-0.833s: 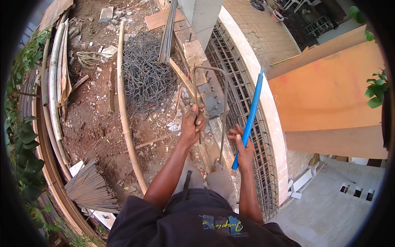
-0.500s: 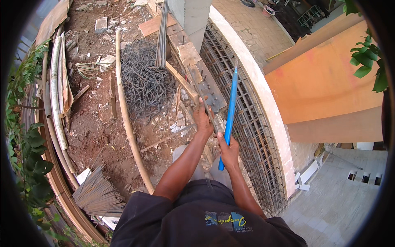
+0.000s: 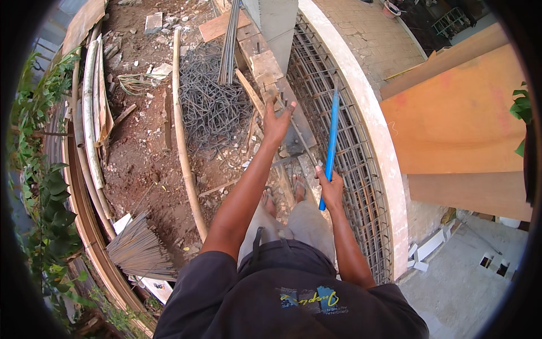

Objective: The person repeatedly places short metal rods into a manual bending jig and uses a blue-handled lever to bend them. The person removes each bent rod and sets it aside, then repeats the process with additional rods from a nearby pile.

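While the right hand grips a slim, grey-tipped blue bar, the left hand splays loosely at the plank's left edge.

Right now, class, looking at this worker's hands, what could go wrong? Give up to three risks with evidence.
1. The blue tool in the right hand appears above the steel cage; if the grip slipped, it might drop in there.
2. The left hand is bare and close to the thin metal rod, so it could get scraped or pinched.
3. The feet look exposed, so a dropped tool might hurt them.
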The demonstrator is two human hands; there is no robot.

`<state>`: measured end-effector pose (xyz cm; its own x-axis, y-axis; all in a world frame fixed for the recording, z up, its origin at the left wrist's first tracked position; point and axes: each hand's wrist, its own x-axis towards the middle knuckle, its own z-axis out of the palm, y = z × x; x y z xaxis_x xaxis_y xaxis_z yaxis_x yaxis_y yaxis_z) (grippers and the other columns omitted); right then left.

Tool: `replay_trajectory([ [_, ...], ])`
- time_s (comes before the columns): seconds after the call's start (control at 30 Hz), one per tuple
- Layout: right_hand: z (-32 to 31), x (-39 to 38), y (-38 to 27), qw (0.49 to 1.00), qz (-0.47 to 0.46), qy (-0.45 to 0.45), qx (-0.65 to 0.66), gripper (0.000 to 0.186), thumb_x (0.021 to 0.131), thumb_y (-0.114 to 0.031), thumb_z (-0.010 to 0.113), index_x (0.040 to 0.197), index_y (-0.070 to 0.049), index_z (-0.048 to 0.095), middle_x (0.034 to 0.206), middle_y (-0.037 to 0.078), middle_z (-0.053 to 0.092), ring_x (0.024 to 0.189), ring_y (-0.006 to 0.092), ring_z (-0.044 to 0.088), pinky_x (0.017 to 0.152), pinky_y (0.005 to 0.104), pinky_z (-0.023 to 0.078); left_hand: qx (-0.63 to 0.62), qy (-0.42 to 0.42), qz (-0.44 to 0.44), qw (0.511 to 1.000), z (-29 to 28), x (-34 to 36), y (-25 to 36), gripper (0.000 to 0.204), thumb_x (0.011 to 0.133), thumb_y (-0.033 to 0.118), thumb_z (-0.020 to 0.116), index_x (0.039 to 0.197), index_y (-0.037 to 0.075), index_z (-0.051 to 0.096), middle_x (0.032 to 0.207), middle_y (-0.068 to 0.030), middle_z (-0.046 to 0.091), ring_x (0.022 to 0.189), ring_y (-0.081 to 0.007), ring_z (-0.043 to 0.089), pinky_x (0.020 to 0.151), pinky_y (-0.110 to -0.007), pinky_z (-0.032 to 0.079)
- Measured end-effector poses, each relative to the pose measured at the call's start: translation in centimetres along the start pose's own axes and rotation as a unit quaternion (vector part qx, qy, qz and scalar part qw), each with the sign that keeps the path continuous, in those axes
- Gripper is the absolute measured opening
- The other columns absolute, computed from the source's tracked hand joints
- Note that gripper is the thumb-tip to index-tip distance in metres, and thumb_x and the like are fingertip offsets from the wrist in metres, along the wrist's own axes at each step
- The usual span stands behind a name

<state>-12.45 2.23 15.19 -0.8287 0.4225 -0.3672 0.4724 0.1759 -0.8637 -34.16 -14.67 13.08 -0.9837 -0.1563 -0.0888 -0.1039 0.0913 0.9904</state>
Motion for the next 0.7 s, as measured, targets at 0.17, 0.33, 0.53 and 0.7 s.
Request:
replay_trajectory([
  [0.17,-1.7,2.7,2.7,0.996,0.073,-0.052,0.012,0.042,0.101,-0.041,0.079,0.084,-0.003,0.074,0.071,-0.001,0.062,0.067,0.0088,0.055,0.063,0.0296,0.043,0.143,-0.013,0.053,0.988,1.6,1.1,-2.2,0.055,0.087,0.026,0.085,0.132,0.005,0.063,0.14,-0.025,0.057,0.135,-0.0409,0.054,0.113,-0.049,0.044],
  [0.33,-1.1,1.9,3.5,0.968,0.176,-0.088,0.155,0.034,0.104,-0.037,0.076,0.09,-0.006,0.073,0.078,-0.001,0.065,0.069,0.0063,0.055,0.064,0.0257,0.041,0.237,0.023,0.136,0.962,3.8,0.7,-3.3,0.044,0.083,0.019,0.084,0.121,0.007,0.065,0.124,-0.0186,0.059,0.12,-0.0389,0.059,0.107,-0.048,0.047],
  [0.53,-0.8,2.0,6.2,0.952,0.216,-0.136,0.169,0.042,0.103,-0.046,0.075,0.085,-0.008,0.071,0.077,-0.001,0.063,0.067,0.0073,0.053,0.063,0.0257,0.04,0.069,0.015,0.055,0.996,5.6,-0.1,-5.8,0.034,0.083,0.008,0.08,0.112,0.006,0.063,0.112,-0.0122,0.063,0.104,-0.0278,0.062,0.097,-0.04,0.05],
  [0.7,-3.4,2.5,7.6,0.924,0.262,-0.234,0.153,0.027,0.097,-0.031,0.079,0.086,-0.007,0.071,0.076,-0.001,0.063,0.065,0.0084,0.054,0.06,0.0281,0.041,0.023,-0.068,-0.019,0.997,6.4,2.1,-5.6,0.021,0.085,0.007,0.083,0.082,0.004,0.062,0.073,-0.001,0.061,0.07,-0.0101,0.054,0.068,-0.03,0.046],
])
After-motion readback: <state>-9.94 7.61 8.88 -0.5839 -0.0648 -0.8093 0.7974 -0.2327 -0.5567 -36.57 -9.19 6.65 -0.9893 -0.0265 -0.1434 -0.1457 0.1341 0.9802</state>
